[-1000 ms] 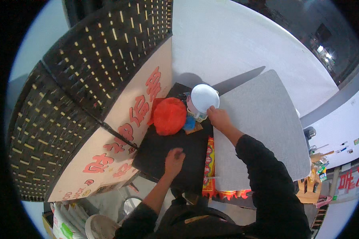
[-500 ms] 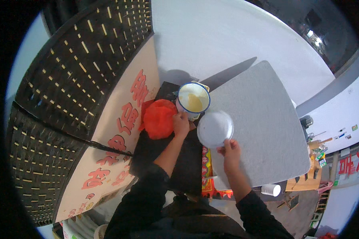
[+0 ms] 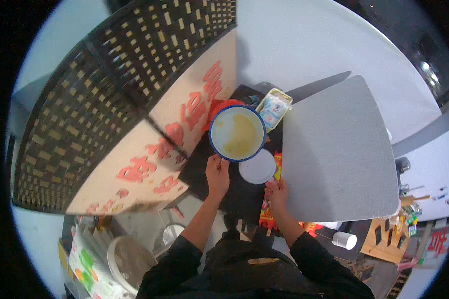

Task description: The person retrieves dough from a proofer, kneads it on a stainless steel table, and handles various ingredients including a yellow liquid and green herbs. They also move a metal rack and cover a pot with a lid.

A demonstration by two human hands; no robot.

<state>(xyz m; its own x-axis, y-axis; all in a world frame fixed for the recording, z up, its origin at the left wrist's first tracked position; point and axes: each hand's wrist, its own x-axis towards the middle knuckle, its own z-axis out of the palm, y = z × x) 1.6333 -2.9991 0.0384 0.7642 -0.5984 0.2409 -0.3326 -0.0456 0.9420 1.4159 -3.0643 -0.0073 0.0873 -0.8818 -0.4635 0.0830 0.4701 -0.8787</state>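
Observation:
In my left hand point(image 3: 217, 175) is a white enamel pot point(image 3: 220, 133) with a blue rim, its fingers closed at the near edge. The pot is uncovered, and a pale yellow patch shows inside it; whether that is liquid I cannot tell. A round white lid point(image 3: 257, 167) is pinched at its near right edge by my right hand point(image 3: 277, 192). The lid lies nearer to me than the pot, over a black tabletop point(image 3: 242, 197). Behind the pot a red plastic bag point(image 3: 215, 108) is mostly hidden. A yellow-edged basket point(image 3: 286, 95) holding a white-and-blue packet stands just beyond the pot.
A large grey panel point(image 3: 341, 159) fills the right side. On the left stands a dark woven screen point(image 3: 159, 65) above a cream board point(image 3: 149, 162) with red lettering. A white cup point(image 3: 344, 240) lies at lower right. A round pale container point(image 3: 130, 264) stands at lower left.
The pot has left its place by the basket and come nearer, up toward me, in my left hand. My left hand has left the red bag's side. The lid has moved left, off the grey panel.

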